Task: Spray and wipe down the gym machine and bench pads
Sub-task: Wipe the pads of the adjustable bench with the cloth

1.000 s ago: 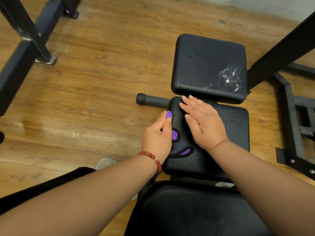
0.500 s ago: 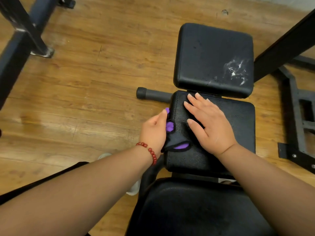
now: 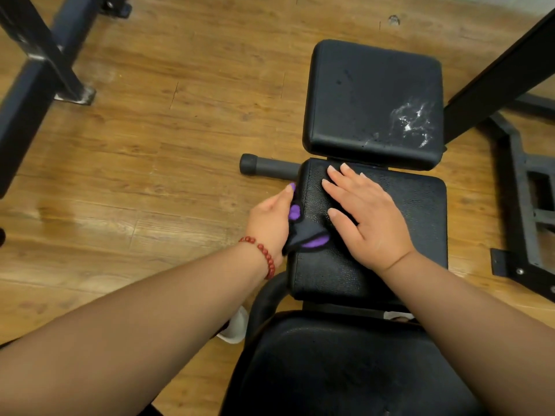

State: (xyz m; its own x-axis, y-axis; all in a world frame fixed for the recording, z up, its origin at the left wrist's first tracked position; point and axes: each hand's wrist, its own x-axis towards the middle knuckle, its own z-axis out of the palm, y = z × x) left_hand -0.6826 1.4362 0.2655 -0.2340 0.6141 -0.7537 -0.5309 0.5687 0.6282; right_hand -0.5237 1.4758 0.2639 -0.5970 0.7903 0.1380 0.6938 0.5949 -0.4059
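Wiping the middle pad (image 3: 420, 211), my left hand (image 3: 268, 223) grips the black-and-purple cloth (image 3: 312, 240) against its left edge while my right hand (image 3: 371, 220) lies flat, fingers (image 3: 339, 192) straight, on top. I'd press firmly, sweeping long overlapping strokes, then tackle the foam (image 3: 411, 121) on the far pad (image 3: 360, 97).

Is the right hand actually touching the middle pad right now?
Touching. The head view shows the right hand lying flat, fingers straight, on top of the middle pad.
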